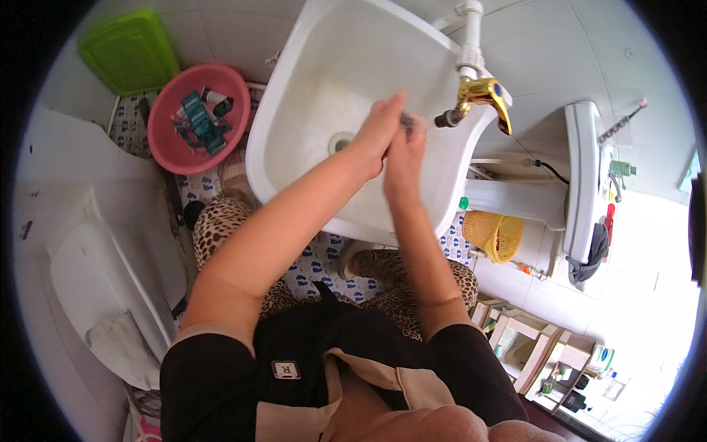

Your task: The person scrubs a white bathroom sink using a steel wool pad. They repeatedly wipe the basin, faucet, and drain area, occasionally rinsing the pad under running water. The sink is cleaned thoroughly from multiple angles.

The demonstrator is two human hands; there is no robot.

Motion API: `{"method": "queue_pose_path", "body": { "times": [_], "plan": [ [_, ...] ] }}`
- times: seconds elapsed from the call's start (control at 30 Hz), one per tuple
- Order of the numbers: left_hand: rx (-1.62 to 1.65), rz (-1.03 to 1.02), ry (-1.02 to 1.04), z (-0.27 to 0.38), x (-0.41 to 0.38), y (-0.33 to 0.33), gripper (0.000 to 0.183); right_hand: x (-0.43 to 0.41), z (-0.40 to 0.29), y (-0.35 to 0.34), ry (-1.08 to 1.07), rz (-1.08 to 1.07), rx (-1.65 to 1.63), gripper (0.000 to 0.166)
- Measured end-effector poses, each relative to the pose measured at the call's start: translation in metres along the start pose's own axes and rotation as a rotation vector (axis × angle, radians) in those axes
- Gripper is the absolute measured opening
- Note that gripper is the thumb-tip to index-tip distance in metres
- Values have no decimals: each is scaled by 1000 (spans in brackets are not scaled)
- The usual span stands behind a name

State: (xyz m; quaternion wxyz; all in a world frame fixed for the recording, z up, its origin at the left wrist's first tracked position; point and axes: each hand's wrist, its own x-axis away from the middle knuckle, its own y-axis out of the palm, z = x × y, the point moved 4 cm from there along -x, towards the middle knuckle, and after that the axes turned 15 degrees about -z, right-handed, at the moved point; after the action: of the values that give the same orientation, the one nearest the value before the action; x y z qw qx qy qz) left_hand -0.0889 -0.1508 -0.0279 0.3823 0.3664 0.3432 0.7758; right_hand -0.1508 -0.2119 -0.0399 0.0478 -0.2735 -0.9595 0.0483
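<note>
My left hand (384, 126) and my right hand (407, 152) are pressed together above the white washbasin (353, 66). A small dark grey item (409, 120), blurred, shows at the fingers of my right hand. Most of it is hidden by the hands, so its kind is unclear. The fingers of my left hand lie against the right hand; whether they grip the item too is hidden. Just right of the hands is the gold tap (476, 99) with its dark spout end; no water stream is visible. The drain (339, 143) shows left of my wrists.
At left stand a pink tub (157, 130) holding teal packets and a green plastic lid (130, 52). A white fixture (99, 259) is nearer on that side. At right are a pedestal sink (580, 182), a yellow wastebasket (491, 235) and a wooden shelf (536, 353) with bottles.
</note>
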Motion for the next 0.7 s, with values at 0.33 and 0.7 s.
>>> {"method": "queue_pose_path", "body": {
  "times": [0.33, 0.7],
  "plan": [
    [254, -75, 211, -27, -52, -43, 24, -28, 9, -7, -34, -79, 209, 57],
    [143, -360, -37, -1, -46, -53, 24, -43, 28, 0, 85, -26, -5, 49]
  ]
}}
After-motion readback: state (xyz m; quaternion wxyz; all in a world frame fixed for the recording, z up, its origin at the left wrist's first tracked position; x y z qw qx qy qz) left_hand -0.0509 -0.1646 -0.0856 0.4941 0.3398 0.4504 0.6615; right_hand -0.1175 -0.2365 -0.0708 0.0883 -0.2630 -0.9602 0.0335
